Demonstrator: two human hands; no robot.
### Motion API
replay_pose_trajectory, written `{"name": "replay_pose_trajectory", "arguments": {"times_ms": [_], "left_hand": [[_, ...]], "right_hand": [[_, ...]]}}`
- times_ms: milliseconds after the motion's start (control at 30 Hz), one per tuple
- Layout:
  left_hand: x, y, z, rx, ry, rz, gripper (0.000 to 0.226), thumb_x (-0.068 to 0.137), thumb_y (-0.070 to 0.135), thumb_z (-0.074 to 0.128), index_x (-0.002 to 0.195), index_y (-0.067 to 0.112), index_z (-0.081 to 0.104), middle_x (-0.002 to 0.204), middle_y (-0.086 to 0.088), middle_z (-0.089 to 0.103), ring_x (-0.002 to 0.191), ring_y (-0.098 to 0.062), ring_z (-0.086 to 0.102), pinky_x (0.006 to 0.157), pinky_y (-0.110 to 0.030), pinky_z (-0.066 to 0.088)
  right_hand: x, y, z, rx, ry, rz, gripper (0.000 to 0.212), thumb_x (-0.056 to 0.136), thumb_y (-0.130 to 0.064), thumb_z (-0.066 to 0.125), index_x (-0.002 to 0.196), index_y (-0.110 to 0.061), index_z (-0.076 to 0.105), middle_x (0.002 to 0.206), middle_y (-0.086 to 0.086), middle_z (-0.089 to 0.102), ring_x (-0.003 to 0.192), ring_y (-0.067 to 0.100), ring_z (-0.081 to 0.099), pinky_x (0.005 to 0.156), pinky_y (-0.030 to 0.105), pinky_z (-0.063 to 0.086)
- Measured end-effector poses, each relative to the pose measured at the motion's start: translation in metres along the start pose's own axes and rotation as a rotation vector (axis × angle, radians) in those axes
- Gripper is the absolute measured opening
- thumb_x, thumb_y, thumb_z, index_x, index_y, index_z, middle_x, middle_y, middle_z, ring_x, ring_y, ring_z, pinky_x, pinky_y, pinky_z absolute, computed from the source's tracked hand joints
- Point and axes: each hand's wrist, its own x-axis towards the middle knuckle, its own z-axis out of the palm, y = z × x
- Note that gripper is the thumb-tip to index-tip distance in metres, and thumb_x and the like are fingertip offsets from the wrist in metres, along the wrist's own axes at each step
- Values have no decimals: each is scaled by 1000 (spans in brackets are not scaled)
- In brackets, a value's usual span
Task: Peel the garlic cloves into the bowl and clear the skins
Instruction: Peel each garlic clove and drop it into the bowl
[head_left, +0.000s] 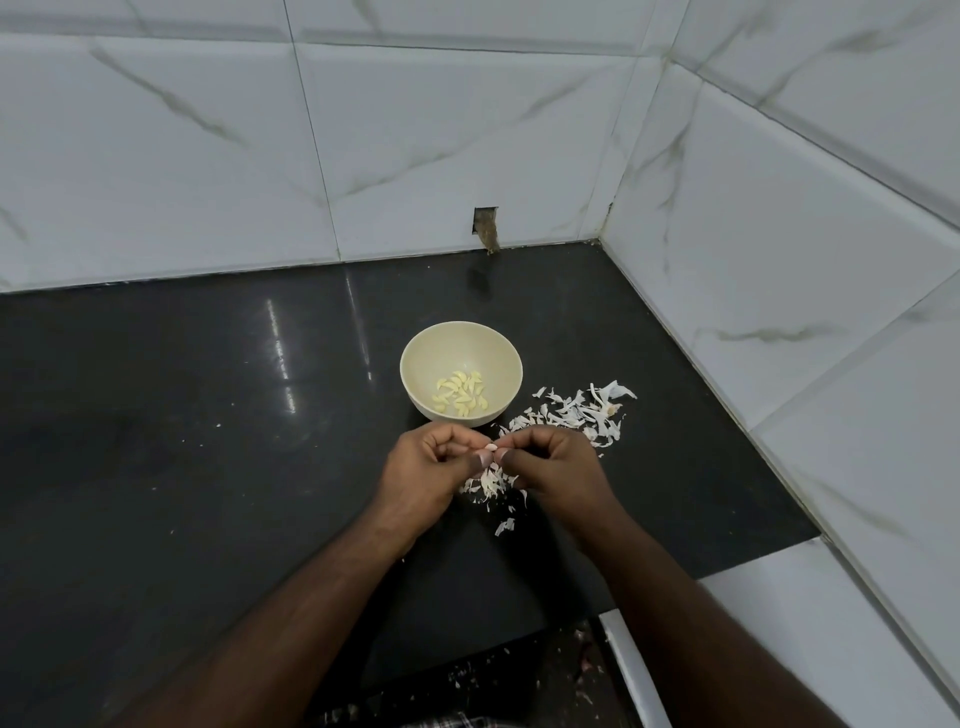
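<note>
Cream bowl (415, 353) holds our peeled cloves (461, 393) | left hand (431, 467), right hand (556, 470) both pinching one garlic clove (490, 447) | skins (571, 413) uncleared

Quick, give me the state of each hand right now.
Left hand: closed, pinching the garlic clove.
Right hand: closed, pinching the same clove from the other side.
</note>
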Motion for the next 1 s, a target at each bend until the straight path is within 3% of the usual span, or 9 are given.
{"name": "replay_pose_trajectory", "arguments": {"times_ms": [100,233,400,567,667,733,800,933,1000], "left_hand": [[0,1,1,-3,-1,6,8,82,3,79,88,7,75,72,-11,71,62,-5,63,59,-15,49],[2,2,1,-5,10,5,9,80,2,81,87,4,75,68,-8,70,58,-5,63,56,-14,48],[3,1,-1,24,13,12,8,80,3,81,87,7,77,74,-13,74,63,-10,67,60,-19,53],[3,1,-1,-43,-20,-12,8,82,0,78,87,7,77,76,-17,73,63,-12,65,59,-19,51],[4,1,-1,-92,-42,-40,8,84,1,76,89,7,76,72,-10,73,63,-11,64,58,-19,49],[4,1,0,-138,-48,-68,8,86,2,74,92,7,76,73,-6,73,63,-10,62,56,-20,46],[6,2,1,-188,-35,-105,7,88,1,70,93,4,75,75,-7,73,62,-9,60,55,-20,44],[9,2,-3,-156,-38,-145,9,90,3,67,90,2,75,72,-7,71,61,-10,59,55,-21,44],[10,2,-4,-134,-62,-156,10,90,3,66,87,3,75,70,-6,69,59,-10,58,55,-22,43]], "right_hand": [[3,0,1,-35,-4,-5,2,80,-12,74,78,-12,74,66,11,64,60,19,50,59,33,42],[5,-1,5,-156,15,-43,28,65,-41,68,73,-15,69,62,1,62,56,11,48,56,30,39],[6,-5,6,-323,3,-88,20,82,-15,69,65,-18,59,54,-12,52,50,3,41,51,25,36],[8,-5,5,-351,-14,-87,20,82,-14,67,65,-18,57,54,-11,52,50,1,42,50,23,35],[8,-5,6,-299,1,-90,14,78,-24,64,68,-16,59,58,0,57,53,4,45,52,25,38],[10,-4,4,-298,21,-105,14,80,-24,61,71,-14,62,65,7,63,56,8,49,55,31,42],[13,-1,-1,-301,31,-102,12,86,-22,63,75,-19,68,70,2,68,62,9,58,61,35,49],[15,3,-8,-316,-61,-181,21,91,-11,70,107,-23,76,96,-12,74,92,0,68,84,20,52],[14,3,-6,-322,-78,-224,22,89,-10,73,107,-21,77,97,-11,75,94,1,69,84,18,53]]}}
